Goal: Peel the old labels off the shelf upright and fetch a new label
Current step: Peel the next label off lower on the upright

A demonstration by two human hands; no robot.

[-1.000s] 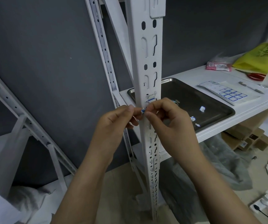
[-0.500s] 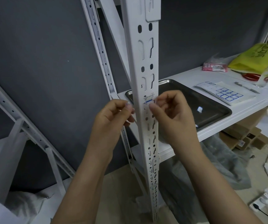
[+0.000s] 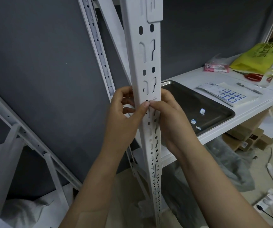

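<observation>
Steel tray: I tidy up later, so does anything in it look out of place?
Yes: three small torn white-and-blue scraps lie loose in the steel tray, toward its right end; they look like peeled label bits.

Upright (image 3: 142, 63): top ran past the upper edge.
Old label: lay hidden under the 2 thumbs.
Handwriting (image 3: 154, 98): too small to read.
Right hand (image 3: 170, 116): fingers hidden behind the upright.
Scraps (image 3: 202, 111) in tray (image 3: 168, 82): 3, print unreadable.
Yellow bag (image 3: 264, 58): was cut by the right edge.

The white slotted shelf upright (image 3: 142, 63) stands vertical, bearing a scribbled label remnant (image 3: 155, 99); the blue-bordered label sheet (image 3: 228, 94) lies flat.
</observation>
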